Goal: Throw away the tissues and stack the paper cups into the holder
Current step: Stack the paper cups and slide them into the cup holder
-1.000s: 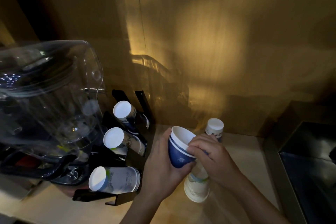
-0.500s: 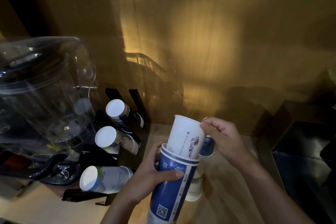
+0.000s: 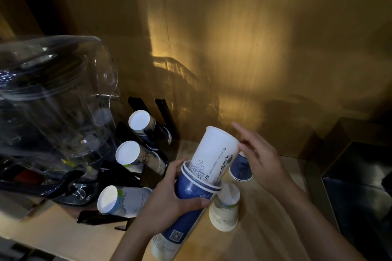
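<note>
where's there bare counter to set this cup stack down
Bare wood counter lies to the right of the upside-down cream cup, under the right hand, up to the dark bin. Another bare strip runs in front of the black holder. It is crowded around the left hand, where the stack, cream cup and blue cup cluster.

From my remote station I can inspect only two parts of the person: both forearms and both hands, entering from the bottom edge of the head view. The left hand (image 3: 169, 195) and right hand (image 3: 261, 159) are bare; I see no gloves, rings, watch or wristband on either. Both forearms are uncovered as far as the frame shows them, with no sleeve edge or cuff in sight. Fingers (image 3: 240, 133) on the right hand appear slightly blurred. Lighting is dim and amber, so finer surface detail cannot be confirmed.
</note>
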`<state>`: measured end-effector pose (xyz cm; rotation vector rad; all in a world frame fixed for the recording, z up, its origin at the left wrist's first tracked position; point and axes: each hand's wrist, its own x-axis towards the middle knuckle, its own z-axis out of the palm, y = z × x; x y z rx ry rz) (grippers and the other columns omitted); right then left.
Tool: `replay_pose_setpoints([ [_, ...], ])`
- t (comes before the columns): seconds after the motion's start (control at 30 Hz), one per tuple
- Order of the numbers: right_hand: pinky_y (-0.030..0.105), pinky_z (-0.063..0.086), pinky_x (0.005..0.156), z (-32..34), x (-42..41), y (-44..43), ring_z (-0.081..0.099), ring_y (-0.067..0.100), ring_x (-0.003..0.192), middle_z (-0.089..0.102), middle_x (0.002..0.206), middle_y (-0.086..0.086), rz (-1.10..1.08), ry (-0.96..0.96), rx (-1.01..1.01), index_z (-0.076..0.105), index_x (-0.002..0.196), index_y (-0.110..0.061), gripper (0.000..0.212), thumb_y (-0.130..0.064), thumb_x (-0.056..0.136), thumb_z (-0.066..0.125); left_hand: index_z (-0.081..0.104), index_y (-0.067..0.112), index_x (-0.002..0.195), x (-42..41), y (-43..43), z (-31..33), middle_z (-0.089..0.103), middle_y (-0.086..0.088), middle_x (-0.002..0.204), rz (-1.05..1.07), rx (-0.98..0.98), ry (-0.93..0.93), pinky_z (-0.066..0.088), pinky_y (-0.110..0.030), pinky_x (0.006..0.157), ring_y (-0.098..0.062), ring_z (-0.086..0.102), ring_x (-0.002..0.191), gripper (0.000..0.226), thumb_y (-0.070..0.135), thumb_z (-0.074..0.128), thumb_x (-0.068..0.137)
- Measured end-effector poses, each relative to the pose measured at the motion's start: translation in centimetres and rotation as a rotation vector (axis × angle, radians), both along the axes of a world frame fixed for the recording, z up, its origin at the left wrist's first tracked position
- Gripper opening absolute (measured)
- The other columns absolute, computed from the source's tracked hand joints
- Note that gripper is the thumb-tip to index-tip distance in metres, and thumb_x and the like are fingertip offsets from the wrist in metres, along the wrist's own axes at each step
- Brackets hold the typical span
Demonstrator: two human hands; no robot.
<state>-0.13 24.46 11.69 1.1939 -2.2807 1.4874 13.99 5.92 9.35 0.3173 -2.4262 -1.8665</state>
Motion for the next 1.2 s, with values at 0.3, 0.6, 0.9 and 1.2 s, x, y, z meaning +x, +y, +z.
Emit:
replay_pose_setpoints([
  [0.3,0.046,0.013,0.102,-1.9,1.3,-1.0,0.022,0.029,0.133,0.024,0.142,0.013,-0.226,0.810,0.442,0.036,0.132,-0.026,0.061,-0.040,0.075,0.050,0.047,0.059,0.106,0.3,0.6,0.5,0.068,0.020,0.105,-0.084,0.175,-0.048,0.058,-0.030,0.076,-0.013,0.069,0.096,0.075,0.040,0.088,0.046],
  [0.6,0.036,0.004,0.106,-3.1,0.1,0.4,0.041,0.015,0.121,0.056,0.124,0.006,-0.410,0.402,0.329,0.043,0.123,-0.012,0.076,-0.046,0.058,0.066,0.056,0.050,0.104,0.9,0.1,-0.2,0.070,0.010,0.103,0.001,0.322,-0.016,0.058,-0.026,0.069,-0.016,0.071,0.093,0.071,0.030,0.089,0.044],
  [0.9,0.048,0.049,0.091,-5.9,2.2,-0.3,0.059,0.016,0.103,0.063,0.106,-0.012,-0.308,-0.635,-0.186,0.053,0.094,-0.040,0.051,-0.040,0.052,0.082,0.042,0.042,0.114,0.8,0.7,-2.3,0.060,0.009,0.109,0.256,0.253,0.049,0.055,-0.017,0.057,-0.005,0.068,0.084,0.085,0.038,0.088,0.043],
  [1.2,0.048,0.048,0.091,-11.6,4.4,0.0,0.054,0.025,0.110,0.061,0.111,0.000,-0.350,-0.704,0.012,0.048,0.107,-0.028,0.069,-0.037,0.049,0.084,0.034,0.039,0.116,1.6,0.4,-4.5,0.052,0.021,0.103,0.461,0.197,0.072,0.048,-0.014,0.059,0.000,0.056,0.091,0.088,0.041,0.080,0.041],
])
